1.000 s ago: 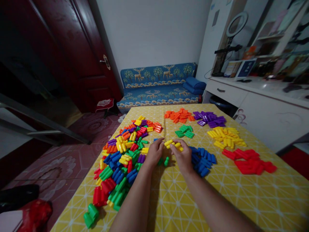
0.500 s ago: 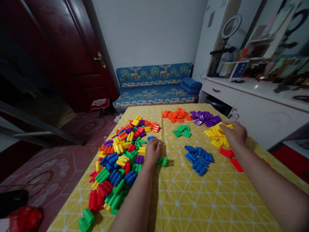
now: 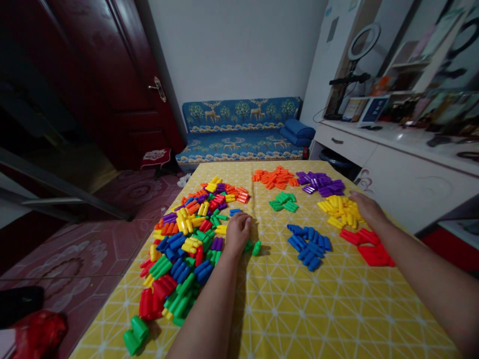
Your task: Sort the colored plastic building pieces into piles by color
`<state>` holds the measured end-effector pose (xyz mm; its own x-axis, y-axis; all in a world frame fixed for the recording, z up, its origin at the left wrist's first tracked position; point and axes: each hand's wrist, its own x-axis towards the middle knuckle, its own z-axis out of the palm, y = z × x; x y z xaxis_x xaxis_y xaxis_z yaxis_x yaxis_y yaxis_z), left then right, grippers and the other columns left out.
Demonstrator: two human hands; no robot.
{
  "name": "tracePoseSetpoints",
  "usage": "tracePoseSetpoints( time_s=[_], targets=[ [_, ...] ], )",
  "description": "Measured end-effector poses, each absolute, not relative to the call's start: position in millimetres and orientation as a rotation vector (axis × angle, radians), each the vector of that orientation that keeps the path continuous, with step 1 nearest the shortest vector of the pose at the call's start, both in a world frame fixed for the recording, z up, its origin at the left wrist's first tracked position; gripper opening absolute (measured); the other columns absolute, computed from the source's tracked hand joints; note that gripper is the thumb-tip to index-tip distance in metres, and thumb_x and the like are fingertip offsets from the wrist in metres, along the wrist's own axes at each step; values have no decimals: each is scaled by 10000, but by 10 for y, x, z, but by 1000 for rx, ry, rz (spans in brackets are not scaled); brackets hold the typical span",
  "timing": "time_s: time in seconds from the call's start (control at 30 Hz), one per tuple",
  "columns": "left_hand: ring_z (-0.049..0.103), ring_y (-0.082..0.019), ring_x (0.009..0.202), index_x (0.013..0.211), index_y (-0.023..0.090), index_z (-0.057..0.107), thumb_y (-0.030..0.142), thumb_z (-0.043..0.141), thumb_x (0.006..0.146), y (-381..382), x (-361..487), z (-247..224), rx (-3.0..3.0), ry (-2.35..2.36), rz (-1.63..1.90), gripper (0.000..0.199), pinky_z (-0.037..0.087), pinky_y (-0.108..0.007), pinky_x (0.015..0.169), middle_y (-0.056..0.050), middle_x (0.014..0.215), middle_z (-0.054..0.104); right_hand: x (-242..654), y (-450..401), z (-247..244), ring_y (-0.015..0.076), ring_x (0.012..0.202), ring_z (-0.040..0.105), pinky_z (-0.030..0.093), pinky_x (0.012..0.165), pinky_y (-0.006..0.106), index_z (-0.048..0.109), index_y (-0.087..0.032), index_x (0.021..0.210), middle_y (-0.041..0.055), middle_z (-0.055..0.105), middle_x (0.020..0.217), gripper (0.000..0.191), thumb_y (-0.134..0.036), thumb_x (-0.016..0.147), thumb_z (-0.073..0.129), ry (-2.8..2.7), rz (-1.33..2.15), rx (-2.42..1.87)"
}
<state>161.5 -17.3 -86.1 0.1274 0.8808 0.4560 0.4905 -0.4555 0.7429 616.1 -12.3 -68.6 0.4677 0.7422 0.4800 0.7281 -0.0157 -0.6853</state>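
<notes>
My left hand rests at the right edge of a mixed heap of coloured plastic pieces, fingers curled; whatever they hold is hidden. A green piece lies just right of it. At the right, my right hand is beside the yellow pile, its fingers loosely extended and apart, with no piece visible in them. Close by lie red pieces and a purple pile. Blue pieces, green pieces and an orange pile form separate groups.
The yellow patterned tablecloth covers the table. Beyond its far edge stands a blue patterned sofa. A white cabinet is at the right, and a small stool stands near the dark red door.
My right hand has drawn slightly right, off the yellow pile, and more of the yellow and red pieces shows. My left hand has stayed beside the mixed heap.
</notes>
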Motion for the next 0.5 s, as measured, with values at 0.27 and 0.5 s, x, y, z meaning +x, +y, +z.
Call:
tracePoseSetpoints(
  time_s=[0.27, 0.5],
  targets=[
    [627, -203, 950, 852, 162, 708, 195, 506, 882, -168, 1618, -845, 1978, 1339, 1255, 206, 490, -349, 895, -96, 951, 690, 4867, -463, -374, 268, 1078, 615, 451, 972, 454, 679, -210, 1068, 117, 680, 1127, 378, -457, 880, 465, -1414, 14, -1536],
    [632, -209, 932, 842, 163, 705, 204, 506, 884, -199, 1604, -810, 1987, 1336, 1252, 208, 488, -346, 877, -98, 931, 703, 3209, -1082, -429, 234, 1111, 599, 472, 951, 384, 590, -270, 1253, 55, 636, 1215, 460, -233, 800, 664, -2149, 374, -1345]
  ],
)
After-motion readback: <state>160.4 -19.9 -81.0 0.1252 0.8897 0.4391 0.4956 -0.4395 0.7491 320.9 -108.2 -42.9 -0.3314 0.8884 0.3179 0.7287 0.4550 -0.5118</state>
